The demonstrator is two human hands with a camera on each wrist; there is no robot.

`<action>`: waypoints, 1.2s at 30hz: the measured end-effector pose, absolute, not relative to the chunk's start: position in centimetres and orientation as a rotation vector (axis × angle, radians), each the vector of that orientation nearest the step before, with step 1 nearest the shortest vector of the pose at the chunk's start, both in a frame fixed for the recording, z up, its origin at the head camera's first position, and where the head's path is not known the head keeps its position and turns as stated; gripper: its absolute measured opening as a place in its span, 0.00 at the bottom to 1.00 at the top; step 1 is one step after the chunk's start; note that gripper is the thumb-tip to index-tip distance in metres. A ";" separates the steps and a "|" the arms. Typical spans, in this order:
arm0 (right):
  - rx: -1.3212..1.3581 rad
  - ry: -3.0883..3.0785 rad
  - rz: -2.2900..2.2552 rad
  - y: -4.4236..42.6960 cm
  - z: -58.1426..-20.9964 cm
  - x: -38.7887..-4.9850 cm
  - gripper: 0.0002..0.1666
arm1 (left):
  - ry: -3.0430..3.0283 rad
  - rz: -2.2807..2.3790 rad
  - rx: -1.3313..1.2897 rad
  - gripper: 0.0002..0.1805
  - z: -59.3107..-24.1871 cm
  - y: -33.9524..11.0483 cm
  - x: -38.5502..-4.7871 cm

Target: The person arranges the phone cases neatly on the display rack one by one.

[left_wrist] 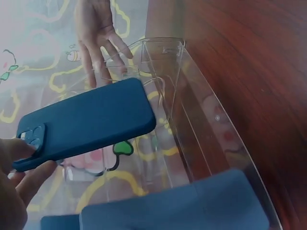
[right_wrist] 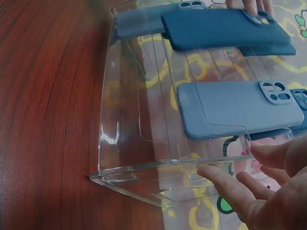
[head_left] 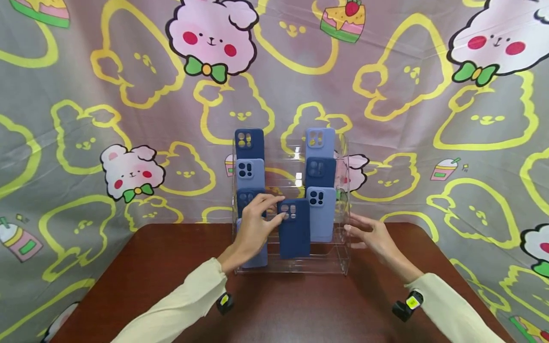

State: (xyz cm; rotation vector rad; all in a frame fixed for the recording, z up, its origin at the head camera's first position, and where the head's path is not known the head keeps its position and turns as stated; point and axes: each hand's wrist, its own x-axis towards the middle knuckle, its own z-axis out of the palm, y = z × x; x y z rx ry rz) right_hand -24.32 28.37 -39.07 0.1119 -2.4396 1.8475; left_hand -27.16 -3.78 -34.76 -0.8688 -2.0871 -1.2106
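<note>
A dark blue phone case (head_left: 294,236) is pinched at its camera-hole end by my left hand (head_left: 254,228), in front of a clear tiered display rack (head_left: 300,271). In the left wrist view the thumb and fingers grip the dark blue case (left_wrist: 96,115) beside its camera opening. My right hand (head_left: 373,236) is at the rack's right side, fingers loosely spread and holding nothing. In the right wrist view its fingertips are close to the clear side panel; whether they touch it I cannot tell. Nearest to it on the rack stands a light blue phone case (right_wrist: 230,108).
More cases stand on the rack's steps in two columns: dark blue (head_left: 253,150) and light blue (head_left: 255,176) at left, light blue (head_left: 328,143) and dark blue (head_left: 328,174) at right. The rack stands on a brown wooden table (head_left: 300,309) before a patterned cloth (head_left: 386,119).
</note>
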 end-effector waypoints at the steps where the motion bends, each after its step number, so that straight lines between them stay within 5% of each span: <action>1: 0.114 -2.439 1.840 28.4 -39.0 -24.3 0.38 | -2.068 -1.211 -0.873 0.21 -34.9 -3.3 -27.5; 20: 0.126 -2.433 1.797 27.9 -39.1 -24.2 0.36 | -2.071 -1.290 -0.910 0.20 -40.6 2.6 -28.1; 36: 0.115 -2.416 1.763 27.9 -39.2 -24.1 0.34 | -2.128 -1.263 -0.992 0.26 -42.0 3.8 -27.9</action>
